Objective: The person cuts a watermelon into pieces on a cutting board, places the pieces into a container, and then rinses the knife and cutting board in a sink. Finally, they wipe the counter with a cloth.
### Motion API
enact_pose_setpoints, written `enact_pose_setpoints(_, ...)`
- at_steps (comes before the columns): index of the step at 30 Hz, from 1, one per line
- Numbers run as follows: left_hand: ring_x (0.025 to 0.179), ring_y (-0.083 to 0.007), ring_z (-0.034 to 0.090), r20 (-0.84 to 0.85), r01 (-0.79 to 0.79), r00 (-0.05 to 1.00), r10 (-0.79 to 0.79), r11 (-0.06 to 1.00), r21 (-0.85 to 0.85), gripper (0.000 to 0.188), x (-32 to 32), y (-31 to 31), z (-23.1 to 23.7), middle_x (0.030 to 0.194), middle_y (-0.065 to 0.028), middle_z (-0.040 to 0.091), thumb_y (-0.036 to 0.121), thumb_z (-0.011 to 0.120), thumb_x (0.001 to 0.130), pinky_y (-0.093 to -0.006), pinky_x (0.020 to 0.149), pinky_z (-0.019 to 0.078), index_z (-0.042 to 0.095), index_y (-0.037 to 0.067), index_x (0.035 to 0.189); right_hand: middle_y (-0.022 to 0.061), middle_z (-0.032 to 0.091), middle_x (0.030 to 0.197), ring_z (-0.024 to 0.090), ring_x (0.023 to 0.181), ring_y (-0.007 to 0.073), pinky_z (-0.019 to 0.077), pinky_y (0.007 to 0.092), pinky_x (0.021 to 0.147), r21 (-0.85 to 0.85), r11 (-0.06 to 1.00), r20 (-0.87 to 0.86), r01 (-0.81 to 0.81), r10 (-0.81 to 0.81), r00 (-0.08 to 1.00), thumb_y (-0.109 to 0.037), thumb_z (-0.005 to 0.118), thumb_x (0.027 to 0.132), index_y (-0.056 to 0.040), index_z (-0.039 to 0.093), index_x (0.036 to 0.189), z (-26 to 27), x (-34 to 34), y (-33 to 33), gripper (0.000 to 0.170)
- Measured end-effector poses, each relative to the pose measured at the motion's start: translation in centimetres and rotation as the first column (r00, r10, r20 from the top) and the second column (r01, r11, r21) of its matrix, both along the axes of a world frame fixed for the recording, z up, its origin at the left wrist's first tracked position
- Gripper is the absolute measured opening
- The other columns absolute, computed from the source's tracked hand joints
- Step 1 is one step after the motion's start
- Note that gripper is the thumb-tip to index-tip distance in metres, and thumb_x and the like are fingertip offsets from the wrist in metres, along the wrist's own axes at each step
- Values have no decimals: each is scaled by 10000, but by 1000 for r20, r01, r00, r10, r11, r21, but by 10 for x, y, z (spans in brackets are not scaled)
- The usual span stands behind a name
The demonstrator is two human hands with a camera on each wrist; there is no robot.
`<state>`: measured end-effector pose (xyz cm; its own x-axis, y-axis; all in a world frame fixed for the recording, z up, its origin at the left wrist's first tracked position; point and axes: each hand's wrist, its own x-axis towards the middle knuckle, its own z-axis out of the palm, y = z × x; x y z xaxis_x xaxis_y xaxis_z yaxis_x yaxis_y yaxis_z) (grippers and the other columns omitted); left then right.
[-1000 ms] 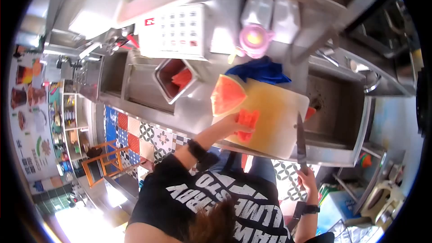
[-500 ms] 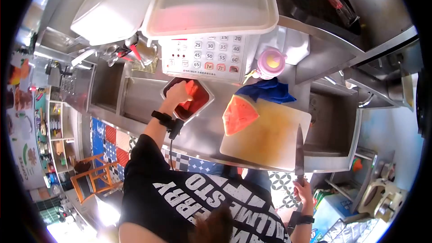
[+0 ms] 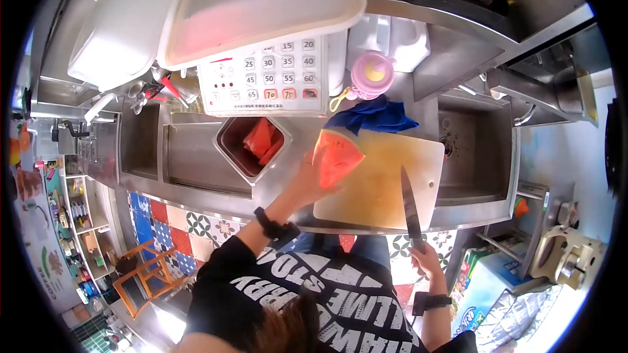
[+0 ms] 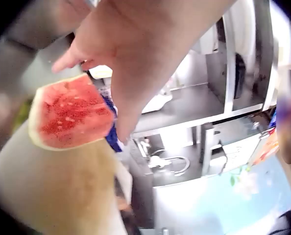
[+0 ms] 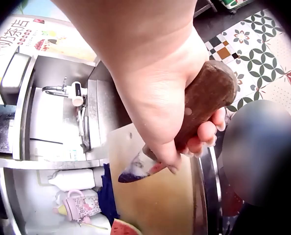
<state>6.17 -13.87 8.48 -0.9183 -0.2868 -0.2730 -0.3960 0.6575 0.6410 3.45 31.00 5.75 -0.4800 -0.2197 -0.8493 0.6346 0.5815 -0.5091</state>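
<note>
A thick watermelon wedge (image 3: pixel 338 159) lies on the left part of the cutting board (image 3: pixel 386 180). My left hand (image 3: pixel 306 183) is at the wedge's left side with its fingers spread; in the left wrist view the hand (image 4: pixel 135 54) is above and beside the wedge (image 4: pixel 72 115), fingers extended. Whether it touches the rind cannot be told. My right hand (image 3: pixel 426 260) grips the knife (image 3: pixel 410 206) by its handle, the blade over the board's right part. In the right wrist view the fingers curl round the brown wooden handle (image 5: pixel 204 95). Red pieces (image 3: pixel 261 140) lie in the metal container (image 3: pixel 226 150).
A blue cloth (image 3: pixel 376 116) lies behind the board, with a pink cup (image 3: pixel 372 76) and white jugs (image 3: pixel 409 42) beyond. A sink (image 3: pixel 474 157) is on the right. A button panel (image 3: pixel 261 82) stands behind the container, and utensils (image 3: pixel 147 95) stand at the left.
My left hand carried red pieces from the board into the metal container, let them go and came back right to the wedge. My right hand kept the knife, its blade now tilted over the board.
</note>
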Motion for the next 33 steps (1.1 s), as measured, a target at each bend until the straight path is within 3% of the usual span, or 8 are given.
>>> enact_pose_setpoints(1,1313,-361,381,76,-35,997,34,999,7,1057,-3,4,-9,1401,-204,390,318,841,672,-455,1068,343,195,39,1461,10,568,631,556,496,105,439,256,440,-7,1000,-31,6,-6,1000,-164,716,860,-38,570,963,0,-3,-2,218)
enact_pose_setpoints(8,1350,-353,363,-36,-119,990,136,944,308,1198,-6,3,-72,1453,-208,354,279,896,593,-417,1084,348,144,44,1495,6,553,631,526,495,87,419,240,435,-22,994,-116,111,-113,987,-153,702,863,-33,566,986,5,-22,20,219)
enact_pose_setpoints(13,1363,-373,340,248,-53,967,-62,900,432,1127,-49,33,-16,1471,-222,343,290,881,612,-403,1102,330,214,32,1482,12,567,656,533,499,91,427,233,439,-10,997,-96,71,-72,993,-159,693,871,-25,569,1018,2,-41,50,235)
enact_pose_setpoints(16,1385,-382,296,19,216,972,-232,931,295,1028,-73,83,-29,1496,-223,307,289,862,646,-416,1116,305,286,57,1466,37,616,691,562,517,102,451,246,462,-47,999,-113,24,-29,993,-162,683,879,-25,570,1036,-9,-55,61,237)
enact_pose_setpoints(20,1409,-375,246,-106,536,844,-526,836,120,898,-112,121,-26,1505,-215,293,257,847,668,-434,1135,272,389,122,1429,46,619,684,564,519,104,451,250,463,-54,998,-119,8,-15,993,-161,645,906,-11,547,1034,5,-86,57,221)
enact_pose_setpoints(23,1408,-386,239,-70,492,871,-487,863,113,887,-124,144,-3,1492,-214,311,261,849,670,-437,1137,268,391,116,1415,33,567,610,531,477,102,427,260,435,-86,995,-111,43,-53,992,-213,634,924,-16,540,1040,-9,-91,58,246)
enact_pose_setpoints(26,1392,-382,280,-290,397,897,-334,896,198,830,-123,155,-17,1472,-208,340,206,837,697,-430,1118,305,398,105,1393,34,533,577,480,428,101,394,252,402,-161,977,-2,139,-141,990,-306,547,973,-27,535,993,-20,-86,52,280)
enact_pose_setpoints(33,1208,-347,510,-187,246,961,-205,941,231,681,-114,169,-46,1353,-191,471,87,799,737,-404,1006,438,439,78,1316,32,512,558,467,422,98,374,245,392,-276,922,95,270,-254,963,-360,478,999,-35,514,928,-16,-74,37,334)
